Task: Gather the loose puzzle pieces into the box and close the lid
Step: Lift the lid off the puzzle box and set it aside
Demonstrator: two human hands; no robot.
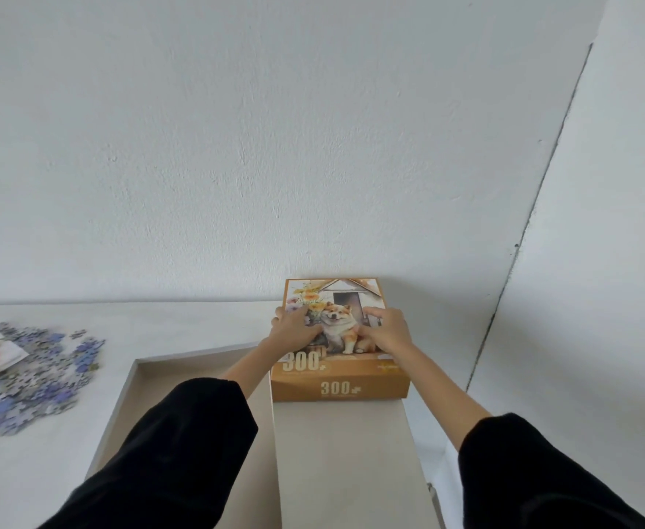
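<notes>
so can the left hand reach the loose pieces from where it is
Probably yes. The left hand just rests on the orange box, and the loose pieces lie uncovered on the table to its left, with only the low open tray partly between.

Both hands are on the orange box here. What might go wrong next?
1. The orange box looks shut under the left hand and right hand, while the loose puzzle pieces lie far left; they may be left out.
2. Those pieces look purple, the box picture shows a dog: possibly the wrong box.
</notes>
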